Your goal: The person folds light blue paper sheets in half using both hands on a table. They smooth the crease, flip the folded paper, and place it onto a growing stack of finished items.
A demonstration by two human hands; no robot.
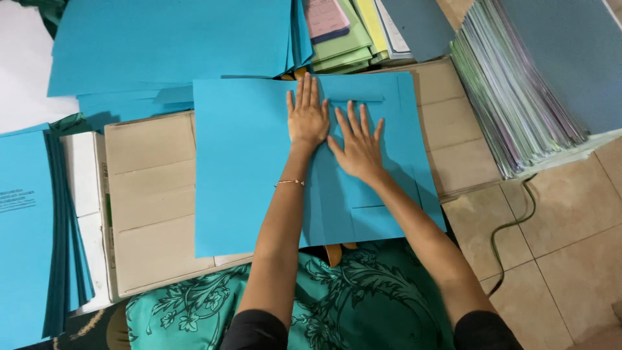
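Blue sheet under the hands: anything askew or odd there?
The blue sheet lies slightly tilted on the cardboard box, its near edge overhanging toward the lap. Both hands, left hand and right hand, press flat on it. Nothing torn or spilled.

Blue paper cover (253,162) (flat on cardboard)

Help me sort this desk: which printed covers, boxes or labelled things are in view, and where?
Cardboard box: under the hands, flat, tan, taped.
Blue sheet: on the box, both hands pressing it, plain.
Printed blue cover: far left, dark lettering.
Pink form: top centre, ruled.
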